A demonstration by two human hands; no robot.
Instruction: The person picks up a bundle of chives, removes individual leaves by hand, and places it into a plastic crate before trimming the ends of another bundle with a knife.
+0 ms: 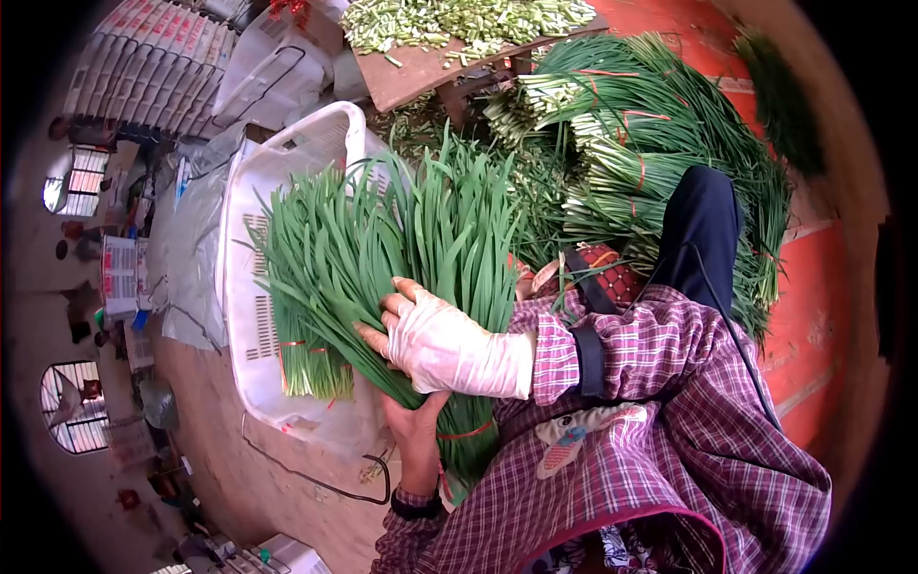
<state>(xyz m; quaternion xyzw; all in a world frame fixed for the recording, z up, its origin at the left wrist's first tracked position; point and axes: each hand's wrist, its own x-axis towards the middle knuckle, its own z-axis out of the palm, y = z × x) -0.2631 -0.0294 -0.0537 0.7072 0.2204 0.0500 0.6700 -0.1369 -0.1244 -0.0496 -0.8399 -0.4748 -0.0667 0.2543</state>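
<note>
A large bunch of green garlic chives point(335, 239) slants across the middle, its leaf tips fanned over a white plastic basket point(234, 287). My left hand point(415, 430), bare, grips the bunch from below, close to a red band point(466, 432) around it. On top of the leaves rests my right hand point(449, 346) in a thin whitish glove with the fingertips showing, its fingers curled over the bunch. Inside the basket lies another banded bundle point(317, 373), cut ends toward me. The lower end of the held bunch is partly hidden by my sleeve.
Many banded chive bundles point(660, 143) are piled on the right, beside my knee point(703, 220). A low wooden table point(406, 84) at the top bears chopped pale stems point(469, 24). Grey plastic sheeting point(196, 258) lies left of the basket, and a dark cord point(316, 483) runs along the floor.
</note>
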